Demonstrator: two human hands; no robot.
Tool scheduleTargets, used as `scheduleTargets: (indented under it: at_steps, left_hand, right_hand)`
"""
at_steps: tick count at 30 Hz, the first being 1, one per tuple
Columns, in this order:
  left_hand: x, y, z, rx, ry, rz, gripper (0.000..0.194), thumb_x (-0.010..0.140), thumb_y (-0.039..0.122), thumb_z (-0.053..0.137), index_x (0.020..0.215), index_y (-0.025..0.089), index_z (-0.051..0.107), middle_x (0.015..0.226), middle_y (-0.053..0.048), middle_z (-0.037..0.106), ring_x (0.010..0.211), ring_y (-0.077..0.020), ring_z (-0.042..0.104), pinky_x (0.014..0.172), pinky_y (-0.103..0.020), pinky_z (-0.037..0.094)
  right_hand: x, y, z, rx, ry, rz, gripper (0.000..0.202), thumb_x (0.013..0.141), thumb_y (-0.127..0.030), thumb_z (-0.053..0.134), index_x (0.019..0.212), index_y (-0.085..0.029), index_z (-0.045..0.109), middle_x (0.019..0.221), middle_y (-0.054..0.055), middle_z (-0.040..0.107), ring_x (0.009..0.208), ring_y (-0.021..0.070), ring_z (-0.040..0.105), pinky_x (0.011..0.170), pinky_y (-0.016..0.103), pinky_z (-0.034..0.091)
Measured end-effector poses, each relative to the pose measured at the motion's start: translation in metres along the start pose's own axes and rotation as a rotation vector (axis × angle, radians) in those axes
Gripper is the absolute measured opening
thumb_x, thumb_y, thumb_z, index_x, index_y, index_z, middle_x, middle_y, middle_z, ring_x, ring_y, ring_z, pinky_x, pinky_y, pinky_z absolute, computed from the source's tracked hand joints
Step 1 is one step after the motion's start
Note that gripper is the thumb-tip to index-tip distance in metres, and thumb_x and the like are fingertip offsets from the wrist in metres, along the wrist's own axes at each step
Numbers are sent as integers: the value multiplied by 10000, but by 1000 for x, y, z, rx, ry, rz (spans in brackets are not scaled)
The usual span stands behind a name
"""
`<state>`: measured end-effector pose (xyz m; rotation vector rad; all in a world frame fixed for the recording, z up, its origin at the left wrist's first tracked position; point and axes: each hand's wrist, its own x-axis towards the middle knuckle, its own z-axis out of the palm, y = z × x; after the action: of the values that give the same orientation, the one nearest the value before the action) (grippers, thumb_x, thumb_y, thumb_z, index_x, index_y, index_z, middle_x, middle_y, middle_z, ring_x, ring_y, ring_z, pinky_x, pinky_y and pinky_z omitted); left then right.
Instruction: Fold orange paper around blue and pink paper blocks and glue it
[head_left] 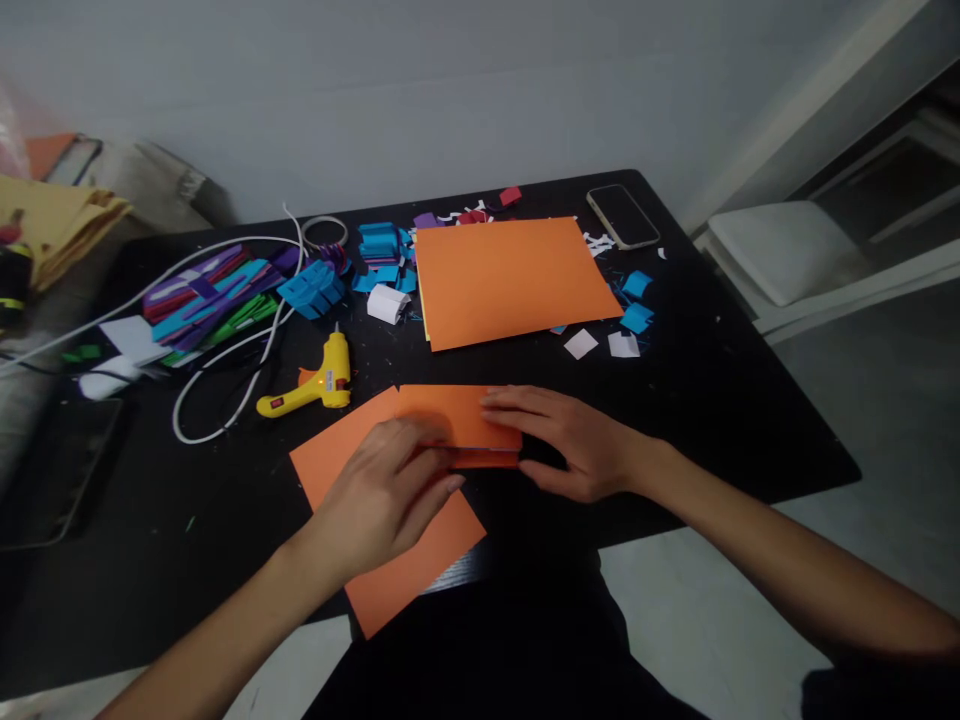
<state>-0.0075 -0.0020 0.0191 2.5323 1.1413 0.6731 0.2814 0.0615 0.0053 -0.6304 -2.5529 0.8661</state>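
The workpiece, a folded orange paper [459, 415], lies near the middle of the front edge of the desk [720, 430]. A narrow orange band shows below its upper panel, along the side facing the front edge; a thin pale line separates the two.

Left hand [382, 490]: positioned over the left part of the folded paper. The fingers are curled onto the panel; the thumb is extended, apart from them. Whether the fingers pinch the paper cannot be told.

Right hand [581, 440]: positioned at the right end of the folded paper. The fingers lie extended on the panel, close together; the thumb is spread away from them, near the paper's corner facing the front edge.

An orange sheet [427, 560] lies at a slant under the left hand, one corner reaching past the front edge.

Surrounding items:
- Yellow glue gun [335, 372]: left of the folded paper, nozzle toward the back edge.
- White cable [201, 441]: looped left of the glue gun.
- Orange paper stack [514, 280]: toward the back edge, on top of paper scraps.
- Phone [622, 215]: at the back right corner.
- Coloured paper strips [217, 295]: piled toward the back left corner.
- Blue paper pieces [637, 318]: near the right edge.
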Motion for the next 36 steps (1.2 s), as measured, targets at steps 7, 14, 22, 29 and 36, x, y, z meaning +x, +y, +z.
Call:
scheduleTargets:
  at_steps: [7,14,22,29,36]
  left_hand:
    - [-9,-7,-4,-133,-128,-93,161,1068,264,537,1075,186,677,938,-56,743,770,-186,718,677,-312,571]
    - [-5,-26,0,60,-7,-34,127,1048,251,575,1092,180,671,953,-77,652,789,-195,668,652,-314,546]
    - [9,-49,-11,63,-136,34,194,1018,282,618,1175,191,686,1541,-197,527,1450,-411,498,1100,-623,517]
    - [12,-60,-8,-69,-170,-5,202,1005,337,651,1147,196,677,1566,-178,548,1469,-364,513,1131,-585,526]
    - [5,-61,-6,-77,-74,-17,222,1000,309,657,1198,209,663,1557,-176,533,1425,-340,549,1136,-559,528]
  right_hand:
    - [6,3,13,-92,124,17,418,943,-260,691,1354,-186,685,1420,158,679,1366,322,612,1188,577,473]
    - [5,6,24,-102,186,-21,367,937,-206,685,1302,-189,721,1380,161,690,1415,352,551,1145,623,515]
    - [2,9,27,-152,184,-20,361,933,-203,698,1292,-172,723,1414,165,683,1476,355,508,1157,626,507]
    - [-1,10,26,-103,183,20,381,952,-234,703,1331,-210,709,1437,134,677,1483,343,502,1158,635,507]
    - [-3,8,28,-120,255,23,377,968,-235,705,1343,-199,696,1415,149,686,1471,348,511,1134,627,540]
